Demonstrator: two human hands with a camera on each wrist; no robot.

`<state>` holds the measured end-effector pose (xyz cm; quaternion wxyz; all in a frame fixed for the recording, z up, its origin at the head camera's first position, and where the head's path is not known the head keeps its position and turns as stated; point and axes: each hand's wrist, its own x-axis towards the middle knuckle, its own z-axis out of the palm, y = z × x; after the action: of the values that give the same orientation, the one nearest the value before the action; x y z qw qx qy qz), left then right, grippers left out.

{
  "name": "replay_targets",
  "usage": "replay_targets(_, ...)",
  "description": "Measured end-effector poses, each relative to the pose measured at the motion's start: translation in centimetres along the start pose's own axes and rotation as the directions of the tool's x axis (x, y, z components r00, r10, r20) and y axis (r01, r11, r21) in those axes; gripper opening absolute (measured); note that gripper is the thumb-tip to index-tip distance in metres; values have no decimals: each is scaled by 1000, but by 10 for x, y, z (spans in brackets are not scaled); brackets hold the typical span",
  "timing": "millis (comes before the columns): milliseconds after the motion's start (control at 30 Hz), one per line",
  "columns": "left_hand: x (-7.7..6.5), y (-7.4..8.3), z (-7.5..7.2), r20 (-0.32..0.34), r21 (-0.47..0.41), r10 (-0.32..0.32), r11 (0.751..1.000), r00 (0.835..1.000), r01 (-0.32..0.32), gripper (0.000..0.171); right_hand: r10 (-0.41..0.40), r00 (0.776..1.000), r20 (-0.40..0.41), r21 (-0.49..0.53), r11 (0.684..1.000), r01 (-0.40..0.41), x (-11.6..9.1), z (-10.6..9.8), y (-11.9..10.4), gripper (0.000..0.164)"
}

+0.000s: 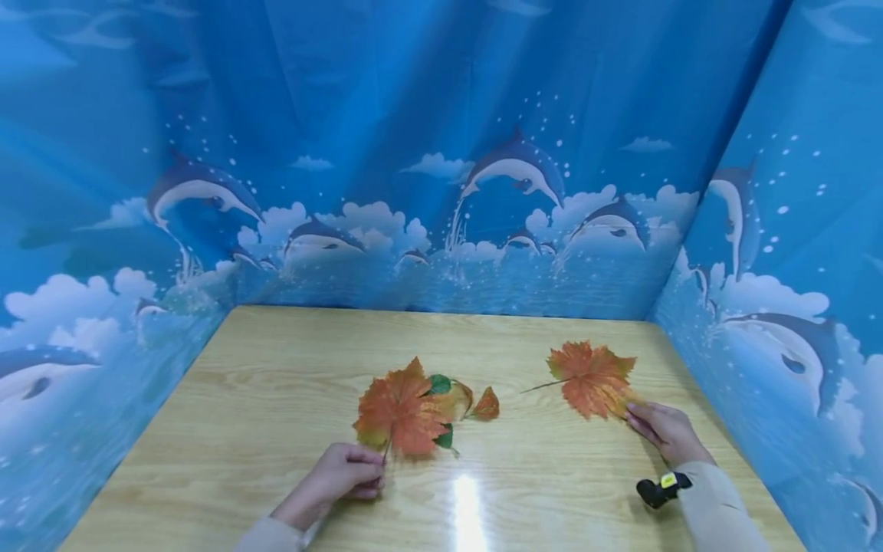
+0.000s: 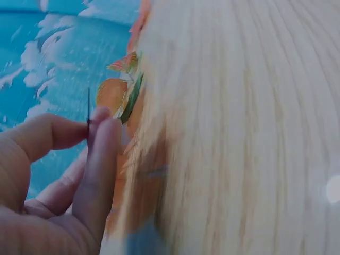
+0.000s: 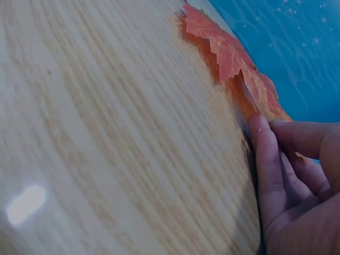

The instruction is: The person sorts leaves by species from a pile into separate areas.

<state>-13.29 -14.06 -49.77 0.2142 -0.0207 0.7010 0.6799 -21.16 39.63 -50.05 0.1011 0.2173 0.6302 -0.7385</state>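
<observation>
Left leaf (image 1: 400,412) beyond left grip (image 1: 350,471), stem (image 2: 88,103) pinched; right leaf (image 1: 592,376) leftward of right grip (image 1: 667,431), edge (image 1: 623,402) pinched.

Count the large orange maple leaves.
2: left maple leaf, stem pinched by the left hand; right maple leaf, edge pinched by the right hand. More could be hidden underneath.

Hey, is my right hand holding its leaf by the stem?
No, the right hand pinches the leaf at its edge, while the stem sticks out on the opposite side.
</observation>
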Motion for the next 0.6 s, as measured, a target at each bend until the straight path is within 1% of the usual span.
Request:
replay_targets(33,-1,0,-1,17,-36,-6,999,1000,6,26,0,1000,-3,-1,1000,0,0,0,0,55)
replay_targets(100,-2,1,-3,41,-105,-14,994,999,18,26,9,1000,-13,-5,1000,-9,1,0,-1,69)
replay_targets(133,-3,1,-3,49,-137,-14,990,999,20,26,13,1000,-15,-4,1000,-13,1,0,-1,72)
replay_targets(200,-4,3,-4,55,-179,-14,984,998,24,27,24,999,-21,-4,1000,-24,2,-1,-1,73)
replay_targets(367,-2,7,-1,49,-222,-4,975,999,15,32,32,999,-33,3,999,-32,3,-2,-1,76)
replay_targets(600,0,8,3,64,-251,29,968,998,-12,37,25,999,-32,-3,1000,-25,2,0,-1,73)
